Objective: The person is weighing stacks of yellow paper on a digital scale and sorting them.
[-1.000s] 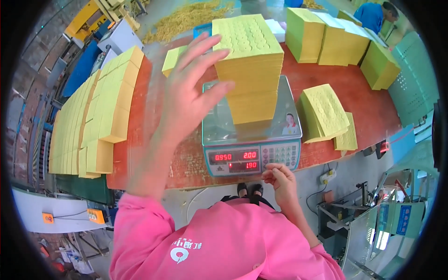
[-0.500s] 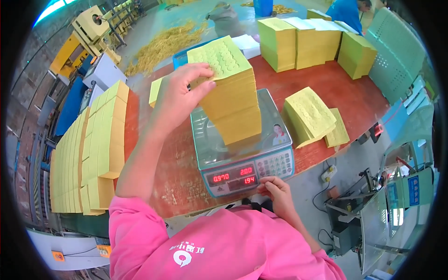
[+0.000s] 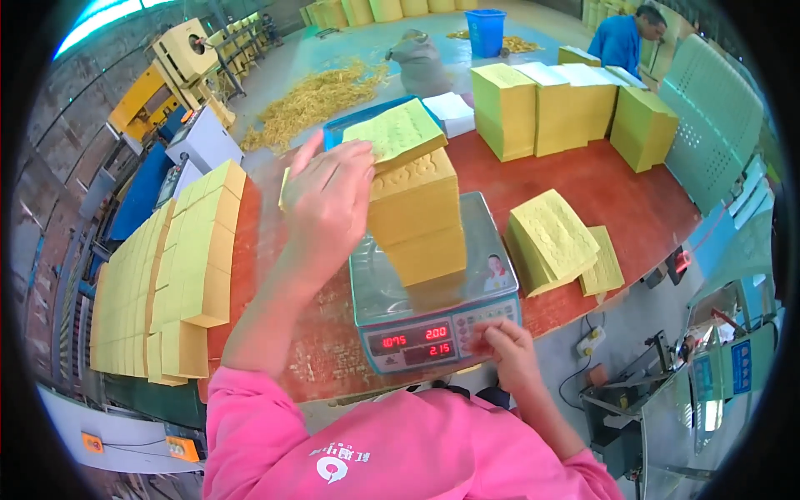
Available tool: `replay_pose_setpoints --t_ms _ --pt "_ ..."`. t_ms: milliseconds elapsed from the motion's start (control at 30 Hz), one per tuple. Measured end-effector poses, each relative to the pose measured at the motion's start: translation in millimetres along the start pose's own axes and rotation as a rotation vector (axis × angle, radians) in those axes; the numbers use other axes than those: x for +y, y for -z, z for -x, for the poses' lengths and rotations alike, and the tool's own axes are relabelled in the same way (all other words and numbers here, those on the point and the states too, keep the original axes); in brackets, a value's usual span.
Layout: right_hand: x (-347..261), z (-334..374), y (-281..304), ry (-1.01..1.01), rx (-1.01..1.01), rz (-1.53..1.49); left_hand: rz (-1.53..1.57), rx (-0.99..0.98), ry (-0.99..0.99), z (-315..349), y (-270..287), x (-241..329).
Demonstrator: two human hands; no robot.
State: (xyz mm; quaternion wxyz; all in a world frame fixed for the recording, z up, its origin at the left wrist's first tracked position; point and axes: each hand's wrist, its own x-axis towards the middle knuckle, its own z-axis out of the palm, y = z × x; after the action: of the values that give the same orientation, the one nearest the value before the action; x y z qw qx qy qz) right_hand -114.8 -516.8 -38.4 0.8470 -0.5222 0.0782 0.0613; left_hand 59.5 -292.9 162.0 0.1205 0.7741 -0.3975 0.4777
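Observation:
A tall stack of yellow embossed paper (image 3: 417, 225) stands on the steel pan of a digital scale (image 3: 383, 292), leaning a little. Its top wad (image 3: 396, 129) sits askew, tilted and shifted toward the back, baring the embossed sheet below. My left hand (image 3: 329, 187) is at the left edge of that wad, fingers stretched out and touching it; its underside is hidden. Beside the keypad, at the scale's front right, my right hand (image 3: 510, 346) has its fingers curled in, with nothing visible in them. Red digits glow on the scale's display (image 3: 412, 343).
Two smaller yellow paper stacks (image 3: 550, 237) lie right of the scale on the red table (image 3: 492, 187). Rows of stacks (image 3: 192, 250) line the left side; taller ones (image 3: 504, 108) stand at the back. A blue tray (image 3: 333, 133) is behind the scale. A person in blue (image 3: 617, 42) is far right.
The top wad has slid and tilted off its aligned place on the stack. My left hand has shifted down its left side with fingers straighter. The right hand moved slightly right; the display reads higher.

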Motion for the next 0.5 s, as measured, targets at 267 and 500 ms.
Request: replay_pose_setpoints --t_ms 267,500 --pt "-134.0 -0.6 26.4 0.115 -0.307 -0.568 0.239 -0.346 -0.316 18.9 5.9 156.7" --pt "-165.3 -1.6 183.9 0.181 0.372 -0.040 0.621 -0.369 0.016 20.3 -112.6 226.6"
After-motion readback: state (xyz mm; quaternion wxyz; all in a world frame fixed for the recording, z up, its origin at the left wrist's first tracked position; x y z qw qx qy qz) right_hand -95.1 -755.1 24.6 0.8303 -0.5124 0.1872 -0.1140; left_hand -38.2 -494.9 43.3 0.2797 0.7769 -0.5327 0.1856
